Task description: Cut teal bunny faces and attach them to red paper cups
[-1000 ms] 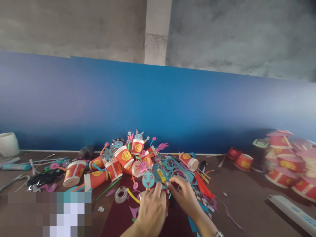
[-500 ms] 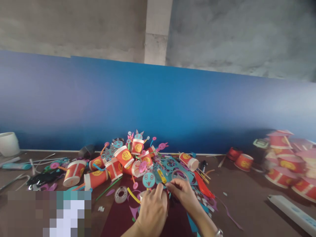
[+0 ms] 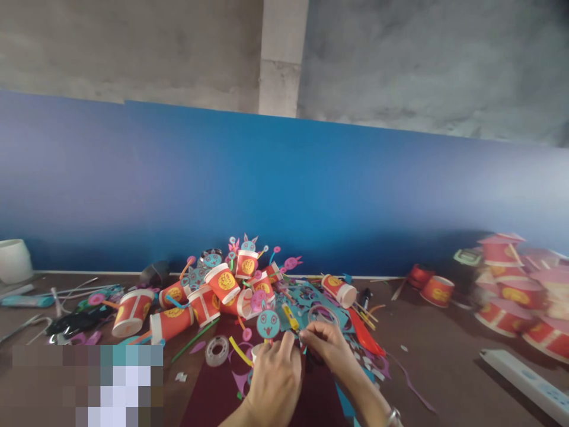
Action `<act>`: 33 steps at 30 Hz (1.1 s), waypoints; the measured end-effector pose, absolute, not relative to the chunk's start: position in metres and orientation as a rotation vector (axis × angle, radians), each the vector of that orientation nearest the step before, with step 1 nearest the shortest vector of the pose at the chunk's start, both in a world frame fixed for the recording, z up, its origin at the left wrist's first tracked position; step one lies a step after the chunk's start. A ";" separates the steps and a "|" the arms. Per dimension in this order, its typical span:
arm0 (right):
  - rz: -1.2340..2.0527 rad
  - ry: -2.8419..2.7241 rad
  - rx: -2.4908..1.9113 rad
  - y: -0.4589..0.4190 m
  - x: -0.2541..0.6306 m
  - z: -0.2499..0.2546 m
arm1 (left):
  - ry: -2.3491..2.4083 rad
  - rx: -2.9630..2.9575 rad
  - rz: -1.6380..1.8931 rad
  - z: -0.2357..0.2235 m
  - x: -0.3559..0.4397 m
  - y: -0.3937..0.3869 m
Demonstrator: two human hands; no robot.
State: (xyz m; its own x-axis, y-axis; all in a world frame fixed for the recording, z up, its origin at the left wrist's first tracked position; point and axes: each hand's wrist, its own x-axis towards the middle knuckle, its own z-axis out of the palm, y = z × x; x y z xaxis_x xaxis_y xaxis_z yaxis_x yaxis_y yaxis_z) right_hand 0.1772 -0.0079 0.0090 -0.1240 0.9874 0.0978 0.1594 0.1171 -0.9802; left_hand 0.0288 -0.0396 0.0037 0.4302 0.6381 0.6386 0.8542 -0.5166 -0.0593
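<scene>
My left hand [image 3: 276, 369] is closed around a paper cup [image 3: 255, 352], mostly hidden behind the fingers. Above the knuckles rises a round blue paper face [image 3: 268, 324] with pointed ears and an open mouth, seemingly attached to that cup. Close beside it, my right hand [image 3: 325, 343] pinches thumb and fingers together at the cup's right side. Whatever lies in that pinch is too small to make out. Just beyond the hands lies a yellow utility knife [image 3: 290, 316]. A clear tape roll [image 3: 217, 351] and a yellow straw [image 3: 240, 351] are to their left.
Several red paper cups [image 3: 223, 283] with paper faces and straw arms are heaped ahead. Blue paper scraps [image 3: 306, 296], a larger tape ring [image 3: 323, 316] and a red plastic piece [image 3: 365, 335] lie right of it. Farther right are stacked red cups [image 3: 502, 317] and a power strip [image 3: 527, 379].
My right fingertips have drawn slightly down and closer together near the cup. My left hand keeps its grip, almost still.
</scene>
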 end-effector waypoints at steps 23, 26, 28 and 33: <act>1.028 -1.555 -1.211 -0.009 0.174 0.011 | -1.327 -2.284 -0.802 0.002 0.029 -0.038; 0.968 -1.592 -1.189 -0.011 0.172 0.013 | -1.319 -2.306 -0.816 -0.001 0.029 -0.039; 0.946 -1.591 -1.181 -0.011 0.172 0.013 | -1.325 -2.314 -0.827 -0.002 0.029 -0.039; 0.905 -1.603 -1.178 -0.011 0.170 0.015 | -1.393 -2.315 -0.826 0.001 0.026 -0.035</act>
State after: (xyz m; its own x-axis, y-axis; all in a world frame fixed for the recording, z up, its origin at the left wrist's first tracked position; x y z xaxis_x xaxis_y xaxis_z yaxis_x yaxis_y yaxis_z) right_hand 0.1704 -0.0114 0.0152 -0.1183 0.9617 0.2474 0.2849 0.2716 -0.9193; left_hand 0.0260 -0.0352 0.0013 0.3591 0.6971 0.6206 0.8789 -0.4763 0.0263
